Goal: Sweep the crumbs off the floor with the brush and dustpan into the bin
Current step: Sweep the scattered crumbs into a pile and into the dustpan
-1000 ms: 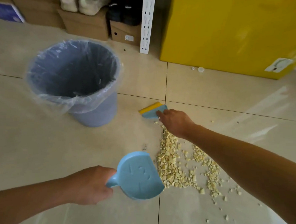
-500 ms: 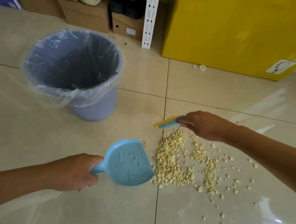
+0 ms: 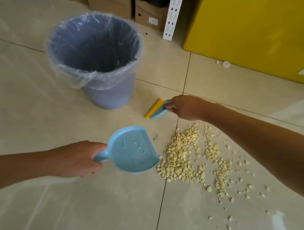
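Note:
Pale yellow crumbs (image 3: 184, 157) lie in a loose pile on the beige tiled floor, with scattered bits trailing to the right. My left hand (image 3: 79, 159) grips the handle of a light blue dustpan (image 3: 133, 150), whose open edge sits just left of the pile. My right hand (image 3: 185, 108) holds a small blue brush with a yellow edge (image 3: 156, 109), low over the floor beyond the pile's far end. A blue-grey bin (image 3: 97, 58) lined with a clear plastic bag stands upright at the back left; nothing shows inside it.
A yellow cabinet (image 3: 259, 32) stands at the back right, with two small white caps (image 3: 225, 64) on the floor before it. Cardboard boxes (image 3: 150, 13) and a white perforated shelf post (image 3: 171, 14) line the back wall.
My right hand has moved the brush left and away from the crumbs, toward the bin. The dustpan stays at the pile's left edge. The view has shifted slightly.

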`<state>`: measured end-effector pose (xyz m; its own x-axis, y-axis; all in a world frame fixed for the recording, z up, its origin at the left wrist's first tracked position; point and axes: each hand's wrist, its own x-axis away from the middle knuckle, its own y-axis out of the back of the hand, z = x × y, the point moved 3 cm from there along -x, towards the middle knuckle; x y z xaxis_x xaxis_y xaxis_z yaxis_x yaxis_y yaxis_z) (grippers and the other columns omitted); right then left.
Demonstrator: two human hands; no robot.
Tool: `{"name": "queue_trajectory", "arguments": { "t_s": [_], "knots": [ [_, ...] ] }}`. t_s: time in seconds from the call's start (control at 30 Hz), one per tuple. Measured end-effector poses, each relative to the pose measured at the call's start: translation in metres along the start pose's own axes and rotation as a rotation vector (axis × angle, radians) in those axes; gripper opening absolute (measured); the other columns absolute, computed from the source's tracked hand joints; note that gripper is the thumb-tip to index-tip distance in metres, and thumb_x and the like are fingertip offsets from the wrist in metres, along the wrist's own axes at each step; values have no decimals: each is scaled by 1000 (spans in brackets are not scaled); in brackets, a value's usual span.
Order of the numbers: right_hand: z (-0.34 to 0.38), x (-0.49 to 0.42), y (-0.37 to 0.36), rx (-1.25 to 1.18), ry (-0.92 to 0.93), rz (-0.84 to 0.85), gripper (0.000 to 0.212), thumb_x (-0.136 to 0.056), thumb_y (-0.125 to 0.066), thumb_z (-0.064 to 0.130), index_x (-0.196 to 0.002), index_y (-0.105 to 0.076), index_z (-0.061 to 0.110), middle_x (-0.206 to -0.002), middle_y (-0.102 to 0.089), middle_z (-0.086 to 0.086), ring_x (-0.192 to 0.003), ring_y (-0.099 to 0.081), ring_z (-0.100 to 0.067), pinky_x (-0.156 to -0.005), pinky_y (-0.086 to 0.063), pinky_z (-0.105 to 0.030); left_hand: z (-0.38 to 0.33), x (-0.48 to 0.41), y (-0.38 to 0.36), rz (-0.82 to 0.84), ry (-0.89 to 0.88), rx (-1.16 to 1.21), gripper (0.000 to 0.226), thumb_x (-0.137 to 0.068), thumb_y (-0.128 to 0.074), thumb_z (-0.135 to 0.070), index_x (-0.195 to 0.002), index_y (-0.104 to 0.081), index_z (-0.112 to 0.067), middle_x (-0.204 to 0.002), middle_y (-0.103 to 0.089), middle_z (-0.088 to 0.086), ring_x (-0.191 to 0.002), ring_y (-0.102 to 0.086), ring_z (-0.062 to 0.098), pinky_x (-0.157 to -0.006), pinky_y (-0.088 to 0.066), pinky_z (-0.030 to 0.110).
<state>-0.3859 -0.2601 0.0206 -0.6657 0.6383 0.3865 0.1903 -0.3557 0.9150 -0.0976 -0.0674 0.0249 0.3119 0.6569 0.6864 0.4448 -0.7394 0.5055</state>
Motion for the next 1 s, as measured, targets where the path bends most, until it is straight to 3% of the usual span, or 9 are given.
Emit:
{"name": "queue_trajectory", "arguments": {
  "t_s": [0.13,0.33,0.43,0.57,0.73,0.87,0.93,1.0],
  "knots": [
    [-38,104,-13,-48,-114,102,31,-103,-45,30,-129,-61,26,-112,-67,1,-90,-60,-14,-83,-51,-35,-24,-12,-10,117,-51,-64,5,-80,-55,-26,-84,-55,-29,-69,-67,-14,-52,-59,3,-60,-53,25],
    [-36,137,12,-12,-136,188,32,-104,-42,34,-128,-62,28,-102,-65,4,-87,-59,-14,-79,-50,-37,-21,-10,-5,89,-18,-74,15,-77,-54,-28,-90,-58,-22,-70,-67,-11,-53,-61,3,-60,-53,25],
    [-44,130,38,-51,-154,103,32,-103,-43,32,-130,-61,28,-94,-62,6,-82,-59,-15,-75,-51,-39,-22,-10,-6,94,-27,-73,12,-77,-54,-26,-88,-58,-26,-70,-68,-11,-51,-60,2,-58,-52,24],
    [-61,107,48,-94,-249,-79,34,-104,-43,29,-132,-61,22,-102,-69,-7,-82,-62,-26,-73,-52,-44,-25,-8,2,40,-50,-83,7,-82,-57,-19,-85,-56,-25,-67,-66,-12,-50,-57,1,-54,-47,19],
    [-43,44,33,-97,-301,-208,31,-105,-39,25,-122,-63,14,-84,-60,-3,-67,-55,-21,-56,-38,-31,-17,-3,9,29,-30,-69,9,-76,-55,-26,-84,-56,-24,-70,-66,-8,-52,-59,5,-58,-51,25],
    [-13,13,3,-21,-267,-152,30,-103,-38,25,-124,-60,24,-105,-65,-7,-90,-64,-28,-68,-52,-38,-8,5,6,34,-1,-96,10,-77,-56,-25,-87,-58,-23,-79,-70,2,-52,-60,4,-59,-52,24],
    [-7,25,-6,19,-216,-120,30,-102,-40,22,-122,-61,27,-110,-65,-7,-95,-65,-28,-73,-54,-39,-12,5,0,54,-12,-90,7,-82,-57,-19,-84,-57,-25,-74,-68,-3,-52,-59,3,-56,-50,19],
    [-15,50,-13,28,-207,-89,28,-102,-42,23,-121,-62,28,-110,-66,-7,-93,-65,-26,-74,-56,-40,-19,3,-4,76,-22,-84,8,-80,-56,-22,-85,-57,-28,-72,-66,-8,-53,-58,2,-58,-54,25]
  ]
}}
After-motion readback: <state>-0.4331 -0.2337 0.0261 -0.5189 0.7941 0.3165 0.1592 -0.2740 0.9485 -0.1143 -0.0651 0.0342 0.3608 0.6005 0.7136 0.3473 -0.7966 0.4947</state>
